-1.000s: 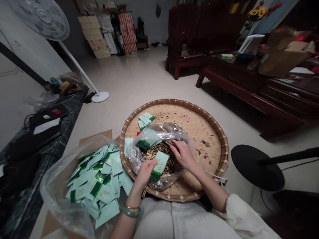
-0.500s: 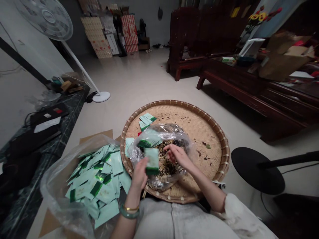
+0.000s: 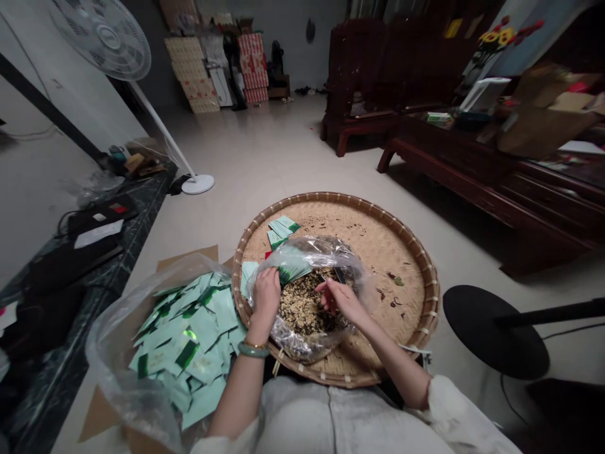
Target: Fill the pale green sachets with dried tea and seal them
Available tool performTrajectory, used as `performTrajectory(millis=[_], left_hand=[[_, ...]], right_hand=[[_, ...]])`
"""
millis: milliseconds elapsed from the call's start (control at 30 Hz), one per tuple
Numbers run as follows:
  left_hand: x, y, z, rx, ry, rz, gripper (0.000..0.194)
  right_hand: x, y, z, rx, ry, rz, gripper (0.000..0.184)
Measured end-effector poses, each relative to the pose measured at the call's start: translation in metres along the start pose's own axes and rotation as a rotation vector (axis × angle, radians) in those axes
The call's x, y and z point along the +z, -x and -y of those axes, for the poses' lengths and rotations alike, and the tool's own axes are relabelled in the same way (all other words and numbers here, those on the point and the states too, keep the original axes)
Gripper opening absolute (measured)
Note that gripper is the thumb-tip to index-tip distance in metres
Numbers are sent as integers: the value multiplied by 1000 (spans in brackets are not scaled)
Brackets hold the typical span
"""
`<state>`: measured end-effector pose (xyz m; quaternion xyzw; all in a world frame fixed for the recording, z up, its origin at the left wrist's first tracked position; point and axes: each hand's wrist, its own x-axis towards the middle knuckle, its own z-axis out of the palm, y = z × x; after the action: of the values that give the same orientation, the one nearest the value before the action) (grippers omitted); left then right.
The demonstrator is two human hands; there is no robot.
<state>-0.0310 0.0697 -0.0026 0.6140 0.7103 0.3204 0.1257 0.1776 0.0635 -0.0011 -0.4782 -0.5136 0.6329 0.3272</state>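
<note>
Sachets (image 3: 299, 267) fan out inside the clear plastic bag (image 3: 306, 350), beside whose left rim my left hand (image 3: 267, 294) has moved, leaving the dried mix (image 3: 302, 306) more exposed below my curled right hand (image 3: 344, 301), though I cannot tell whether either grips anything.

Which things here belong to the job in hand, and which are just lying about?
Job in hand, apparently:
left hand by green sachets
right hand over dried plant bits
clear plastic bag
woven bamboo tray
sachet heap

Just lying about, apparently:
white pedestal fan
dark wooden table
brown paper bag
white paper sheet
</note>
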Motion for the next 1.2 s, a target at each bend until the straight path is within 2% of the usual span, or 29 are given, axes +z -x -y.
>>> performTrajectory(millis=[100,267,500,667,767,1067,1133,1200], left_hand=[[4,-12,2,18,-191,47,27],[4,-14,6,67,-374,143,27],[0,-17,-2,33,-454,224,34],[-2,-19,-10,-19,-495,294,26],[-4,-20,-10,-23,-503,272,23],[-6,-15,-6,-28,-469,113,18],[-6,-8,-4,10,-412,56,16],[-4,3,-4,125,-303,-14,16]], right_hand=[[-3,1,-3,1,5,-15,60],[-2,1,-8,4,12,-5,59],[3,0,-14,9,56,13,55],[3,0,-22,-8,66,-2,53],[3,0,-26,-28,87,8,51],[2,1,-28,-94,129,0,46],[2,1,-28,-98,134,-15,44],[1,0,-27,-123,149,-73,38]])
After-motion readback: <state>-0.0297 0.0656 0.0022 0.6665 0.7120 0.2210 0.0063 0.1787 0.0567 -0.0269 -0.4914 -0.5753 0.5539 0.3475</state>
